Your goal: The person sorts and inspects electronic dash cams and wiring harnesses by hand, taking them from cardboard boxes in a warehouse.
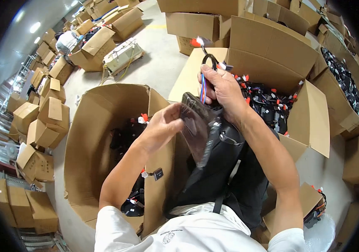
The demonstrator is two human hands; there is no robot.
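Right hand: the right hand [225, 90] was closed around a cable bundle [203, 90] of blue, red and black wires; its fingers hid part of the bundle.
Cable bundle: it stood up between thumb and fingers, its black wires looping above the fist to red and white connectors [198, 41]; its lower end was lost behind the bag and hand.
Left hand: the left hand [162, 128] had its fingers bent and its thumb against the bag's left edge; whether they were pinched tight could not be told.
Clear plastic bag: the clear plastic bag [198, 136] hung between the hands, in front of the black trousers [246, 180]; glare and creases blurred its outline, and it was unclear whether the dark shape at its top lay inside or behind.
Left carton: the left carton [89, 109] stood open, its dark contents [122, 136] partly covered by the left forearm and sunk in shadow.
Small black connector: the small black connector [158, 174] hung at that carton's right flap.
Right carton: the right carton [271, 44] held a heap of black parts [268, 111] with red and white plugs, too crowded to tell apart; the right hand and forearm cut across it.
Bubble wrap: the bubble wrap [320, 235] was cropped by the lower edge.
Co-worker: a bent person [67, 41] at upper left was mostly blocked by cartons.
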